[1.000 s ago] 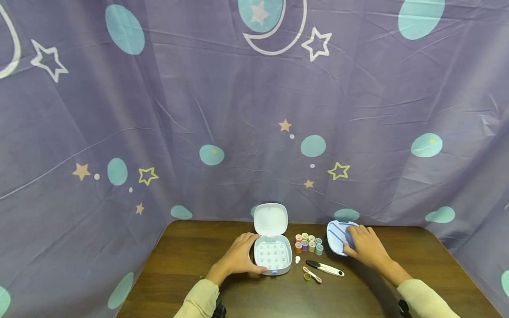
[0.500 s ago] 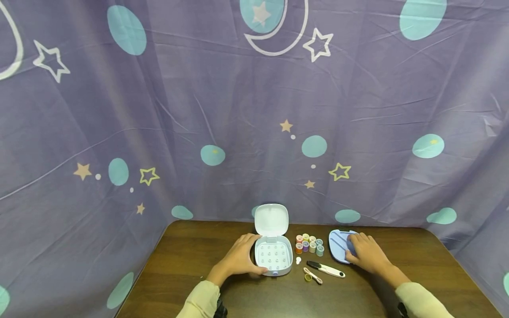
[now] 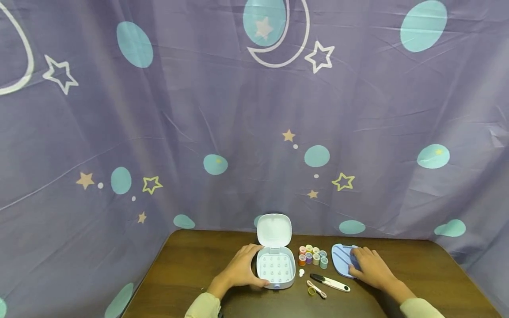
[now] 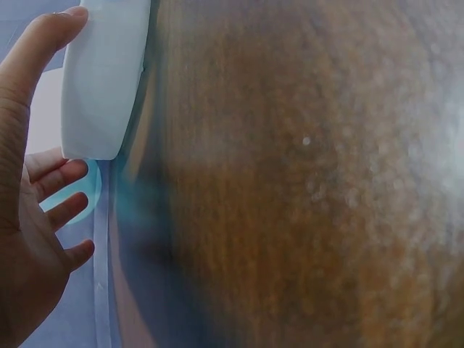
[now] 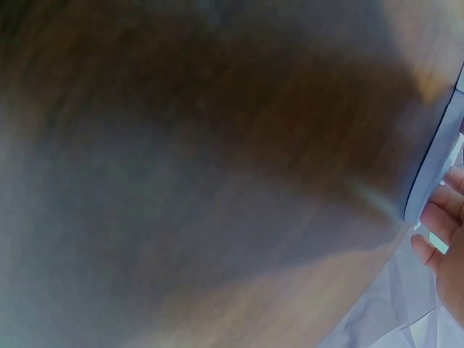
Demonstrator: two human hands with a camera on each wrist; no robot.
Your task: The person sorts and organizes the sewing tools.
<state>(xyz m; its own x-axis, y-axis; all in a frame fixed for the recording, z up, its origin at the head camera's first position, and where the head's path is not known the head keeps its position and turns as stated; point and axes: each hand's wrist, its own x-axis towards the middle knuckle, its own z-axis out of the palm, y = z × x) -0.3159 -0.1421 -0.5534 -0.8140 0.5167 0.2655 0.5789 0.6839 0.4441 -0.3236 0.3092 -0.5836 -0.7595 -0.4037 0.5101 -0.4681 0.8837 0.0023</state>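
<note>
In the head view, a small white sewing box (image 3: 276, 267) stands with its lid up and rows of little pegs inside. My left hand (image 3: 242, 268) grips its left side, thumb at the front corner and forefinger at the back corner. The left wrist view shows the thumb on the rim of the box (image 4: 105, 87). A light-blue tray (image 3: 343, 259) with ridges lies at the right. My right hand (image 3: 371, 267) holds its right part, thumb and fingertips on it. In the right wrist view, the fingers (image 5: 442, 217) are at the tray's edge (image 5: 435, 156).
Several coloured thread spools (image 3: 309, 258) stand between box and tray. In front lie small white pieces (image 3: 301, 272), a white tool with a black end (image 3: 330, 282), a pale looped strip (image 3: 318, 290) and a yellow ring-shaped piece (image 3: 311, 291). A patterned curtain (image 3: 238, 110) hangs behind the table.
The right hand has brought the blue tray slightly nearer, and the tray now lies flatter. The left hand stays on the sewing box. The head view has tilted up a little.
</note>
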